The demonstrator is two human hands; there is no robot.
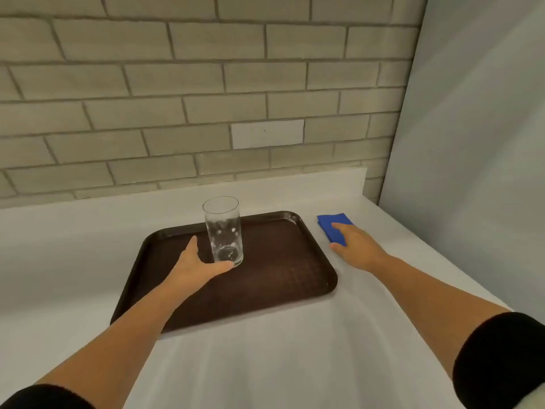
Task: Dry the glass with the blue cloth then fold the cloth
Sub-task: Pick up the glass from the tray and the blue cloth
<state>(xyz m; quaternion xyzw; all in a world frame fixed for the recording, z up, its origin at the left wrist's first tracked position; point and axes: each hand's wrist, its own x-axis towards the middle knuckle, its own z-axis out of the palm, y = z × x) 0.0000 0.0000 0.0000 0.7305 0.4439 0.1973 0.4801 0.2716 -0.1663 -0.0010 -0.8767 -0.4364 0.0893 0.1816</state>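
Left hand (198, 262): your open hand cups the glass (223, 230) base on the tray (283, 270), thumb touching.
Right hand (355, 246): your spread fingers rest flat on the blue cloth (331, 227).

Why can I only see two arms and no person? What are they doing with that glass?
The camera sits on the person's head and looks forward and down, so you see just their own arms, as if through their eyes. There is only this one picture.

A dark brown tray lies on a white counter by a brick wall. A clear glass stands upright on the tray, with water drops on it.

The left hand is open and curved around the bottom of the glass, the thumb at its base; it has not lifted it. The right hand rests on a folded blue cloth lying on the counter beside the tray. Nothing is picked up yet.
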